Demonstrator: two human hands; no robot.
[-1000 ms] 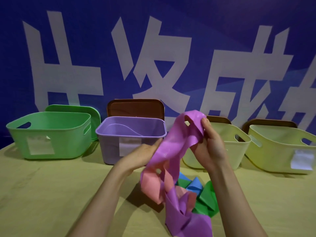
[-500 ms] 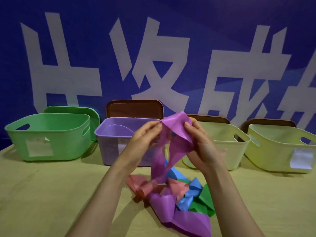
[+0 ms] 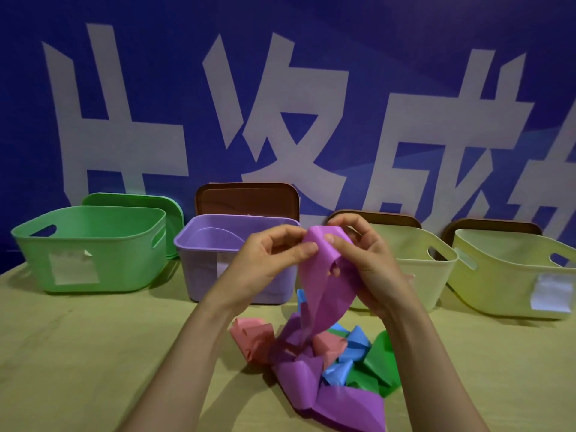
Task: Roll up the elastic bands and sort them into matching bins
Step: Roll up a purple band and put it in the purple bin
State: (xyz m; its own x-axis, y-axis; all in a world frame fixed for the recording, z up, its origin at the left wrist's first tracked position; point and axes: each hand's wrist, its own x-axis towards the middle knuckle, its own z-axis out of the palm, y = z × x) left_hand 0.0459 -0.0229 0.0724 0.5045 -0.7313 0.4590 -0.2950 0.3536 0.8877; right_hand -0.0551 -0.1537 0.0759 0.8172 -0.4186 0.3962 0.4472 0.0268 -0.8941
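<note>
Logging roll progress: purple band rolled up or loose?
Loose. Left hand and right hand pinch the top of the purple band; the rest trails unrolled onto the table.

L hand (image 3: 265,263) & R hand (image 3: 371,269): bare. Forearms: bare, wrist below grip to btm frame edge. Thumbnails short.

I face a deep blue wall (image 3: 405,42) with huge pale grey characters (image 3: 280,120); my yellowish wooden worktop (image 3: 78,353) sits dimly lit.
</note>
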